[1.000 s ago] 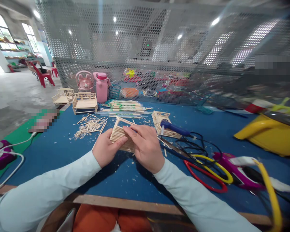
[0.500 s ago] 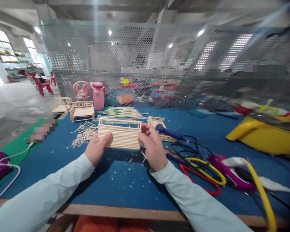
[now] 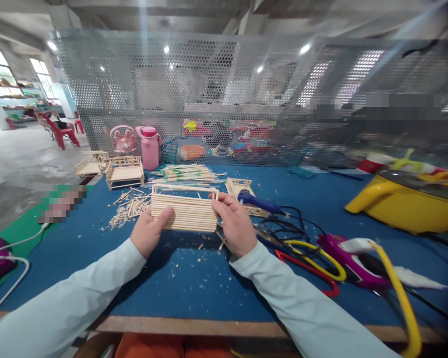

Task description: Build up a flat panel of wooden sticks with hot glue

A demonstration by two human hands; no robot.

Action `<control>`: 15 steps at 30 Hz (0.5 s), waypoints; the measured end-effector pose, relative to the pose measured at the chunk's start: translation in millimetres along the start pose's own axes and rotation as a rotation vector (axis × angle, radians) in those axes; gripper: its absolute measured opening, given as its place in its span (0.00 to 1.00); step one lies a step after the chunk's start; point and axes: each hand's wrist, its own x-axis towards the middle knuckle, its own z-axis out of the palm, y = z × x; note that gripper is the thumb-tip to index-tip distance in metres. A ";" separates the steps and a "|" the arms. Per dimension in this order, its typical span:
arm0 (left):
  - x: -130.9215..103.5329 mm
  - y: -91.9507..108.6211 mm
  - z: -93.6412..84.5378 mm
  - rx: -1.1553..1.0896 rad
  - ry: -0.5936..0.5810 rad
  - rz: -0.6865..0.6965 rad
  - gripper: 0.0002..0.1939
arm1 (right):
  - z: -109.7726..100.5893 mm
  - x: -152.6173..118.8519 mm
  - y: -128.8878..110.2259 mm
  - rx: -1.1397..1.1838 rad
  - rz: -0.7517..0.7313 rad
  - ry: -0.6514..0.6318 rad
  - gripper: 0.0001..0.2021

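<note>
Between my two hands is a small slatted bed-like piece made of thin wooden sticks (image 3: 188, 214), raised over the table with a low rail along its far edge. My left hand (image 3: 149, 229) grips its left end, thumb lying on the slats. At the right end, my right hand (image 3: 237, 223) pinches the corner near the upright of the rail. Just behind my right hand lies another small stick piece (image 3: 239, 186), with a blue-handled glue gun (image 3: 263, 203) beside it. Loose sticks and offcuts (image 3: 129, 209) are heaped left of the held piece.
Finished miniature stick furniture (image 3: 125, 171), a pink bottle (image 3: 150, 149) and a bundle of sticks (image 3: 190, 173) stand at the back, before a perforated metal screen (image 3: 216, 89). Red-and-yellow-handled cutters (image 3: 336, 271), cords, a purple tool (image 3: 353, 261) and a yellow container (image 3: 414, 204) occupy the right.
The fingers of my right hand have shifted up slightly toward the rail's corner. The held piece stays nearly in place, while the whole view has swung a little.
</note>
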 end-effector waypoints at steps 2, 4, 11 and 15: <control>-0.2 -0.5 0.2 0.005 0.017 0.010 0.25 | 0.5 -0.3 0.1 0.043 0.001 -0.061 0.15; 0.6 -0.2 -0.3 0.018 0.031 0.018 0.24 | 0.8 -0.4 0.9 0.092 0.005 -0.146 0.18; 8.8 22.6 -7.2 -0.205 0.014 -0.014 0.24 | -0.5 2.8 10.2 0.192 0.075 -0.243 0.23; 9.5 35.3 -6.8 -0.325 0.075 -0.172 0.15 | -0.4 2.7 11.5 0.164 0.064 -0.240 0.24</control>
